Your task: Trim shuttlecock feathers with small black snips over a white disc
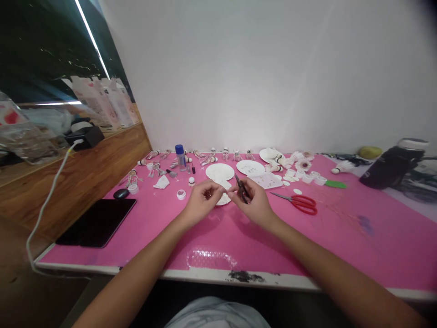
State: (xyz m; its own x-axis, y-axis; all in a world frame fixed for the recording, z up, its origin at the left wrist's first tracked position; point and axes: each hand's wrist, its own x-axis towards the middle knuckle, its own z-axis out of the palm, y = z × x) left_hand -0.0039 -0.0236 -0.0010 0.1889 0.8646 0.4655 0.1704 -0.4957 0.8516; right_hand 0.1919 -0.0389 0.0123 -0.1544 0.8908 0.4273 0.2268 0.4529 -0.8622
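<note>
My left hand and my right hand meet in the middle of the pink table mat, fingertips nearly touching. My right hand holds small dark pliers with their tips pointing up and left. The left fingertips are pinched together, and anything between them is too small to make out. A white paper disc lies partly hidden under my hands. Two more white discs lie just beyond them.
Red-handled scissors lie to the right. Along the back are small shuttlecock-feather figures, a blue-capped bottle and white feathers. A black tablet and mouse sit at left, a black flask at right.
</note>
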